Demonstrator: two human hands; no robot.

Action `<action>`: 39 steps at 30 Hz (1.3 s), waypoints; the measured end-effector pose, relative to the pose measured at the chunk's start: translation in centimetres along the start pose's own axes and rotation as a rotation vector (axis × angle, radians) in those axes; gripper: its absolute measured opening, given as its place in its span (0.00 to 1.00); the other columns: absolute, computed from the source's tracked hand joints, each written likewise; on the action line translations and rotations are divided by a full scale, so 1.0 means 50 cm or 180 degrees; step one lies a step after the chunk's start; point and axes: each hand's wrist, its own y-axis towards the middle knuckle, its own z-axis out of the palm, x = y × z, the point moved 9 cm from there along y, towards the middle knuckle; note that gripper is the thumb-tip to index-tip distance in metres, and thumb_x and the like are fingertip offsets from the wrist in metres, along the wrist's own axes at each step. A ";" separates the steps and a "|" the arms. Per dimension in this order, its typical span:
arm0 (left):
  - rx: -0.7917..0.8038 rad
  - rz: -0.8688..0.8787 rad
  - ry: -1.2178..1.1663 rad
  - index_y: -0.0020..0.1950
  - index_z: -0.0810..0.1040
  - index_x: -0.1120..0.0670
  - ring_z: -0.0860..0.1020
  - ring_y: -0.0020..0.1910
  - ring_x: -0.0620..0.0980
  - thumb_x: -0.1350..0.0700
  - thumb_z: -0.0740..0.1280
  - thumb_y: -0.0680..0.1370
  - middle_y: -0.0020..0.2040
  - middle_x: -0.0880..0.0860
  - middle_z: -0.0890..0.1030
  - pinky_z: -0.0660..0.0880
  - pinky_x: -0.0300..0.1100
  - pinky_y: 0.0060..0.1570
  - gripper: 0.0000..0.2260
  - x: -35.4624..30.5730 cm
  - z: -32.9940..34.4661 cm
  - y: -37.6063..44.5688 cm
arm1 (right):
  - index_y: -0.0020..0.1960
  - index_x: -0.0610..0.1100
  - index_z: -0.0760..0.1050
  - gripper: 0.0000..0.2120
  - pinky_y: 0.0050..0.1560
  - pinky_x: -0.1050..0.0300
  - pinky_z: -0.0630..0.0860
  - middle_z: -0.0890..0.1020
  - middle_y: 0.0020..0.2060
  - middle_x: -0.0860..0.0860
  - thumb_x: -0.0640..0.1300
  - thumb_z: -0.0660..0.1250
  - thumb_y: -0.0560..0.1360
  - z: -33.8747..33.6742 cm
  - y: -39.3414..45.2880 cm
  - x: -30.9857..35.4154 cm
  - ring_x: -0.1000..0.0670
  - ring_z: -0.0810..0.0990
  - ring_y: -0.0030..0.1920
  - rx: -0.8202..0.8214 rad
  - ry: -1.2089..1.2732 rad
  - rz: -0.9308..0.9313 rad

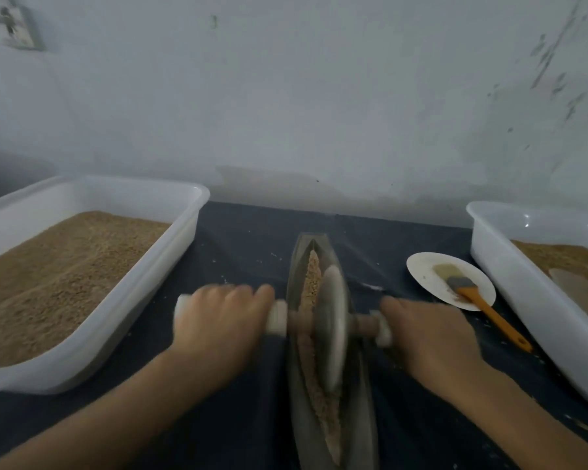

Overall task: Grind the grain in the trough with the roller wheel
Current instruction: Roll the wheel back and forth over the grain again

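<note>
Roller wheel (331,329) stands on edge mid-trough (360,401), its axle crosswise; left hand (223,325) and right hand (428,337) each clench a handle end; the trough's long axis runs away from the person, grain (314,276) lying ahead and behind.

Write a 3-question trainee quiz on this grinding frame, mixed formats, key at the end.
1. True or false: the orange-handled pastry brush lies in the narrow grey boat-shaped trough.
2. Multiple choice: where is the grey disc-shaped roller wheel? A) inside the left white plastic tub B) standing on edge in the trough, on the tan crushed grain C) on the round white plate
3. Fill in: the left hand and right hand each have a grip on one end of the wheel's ____.

Key: 1 false, it rests on the plate; 2 B; 3 axle handle.
</note>
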 end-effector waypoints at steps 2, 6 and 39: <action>-0.0074 -0.0293 0.0203 0.50 0.68 0.47 0.78 0.39 0.48 0.48 0.70 0.72 0.42 0.46 0.79 0.63 0.42 0.35 0.12 0.035 0.029 0.090 | 0.41 0.53 0.63 0.14 0.32 0.55 0.61 0.79 0.37 0.52 0.52 0.70 0.69 0.036 0.082 -0.030 0.46 0.79 0.36 0.0005 0.0046 0.0355; -0.0165 -0.0426 0.0170 0.46 0.66 0.49 0.75 0.36 0.51 0.51 0.69 0.74 0.42 0.49 0.80 0.64 0.44 0.35 0.12 0.069 0.048 0.206 | 0.42 0.51 0.63 0.14 0.34 0.54 0.60 0.80 0.39 0.49 0.54 0.68 0.72 0.056 0.206 -0.063 0.44 0.74 0.34 -0.0185 0.0118 0.0582; -0.0779 0.0408 -0.0332 0.35 0.73 0.51 0.69 0.22 0.49 0.59 0.80 0.51 0.26 0.48 0.70 0.59 0.40 0.27 0.20 -0.031 -0.106 -0.123 | 0.35 0.53 0.60 0.31 0.21 0.64 0.55 0.66 0.23 0.56 0.47 0.81 0.47 -0.115 -0.103 0.022 0.53 0.64 0.21 -0.0370 0.0375 -0.0261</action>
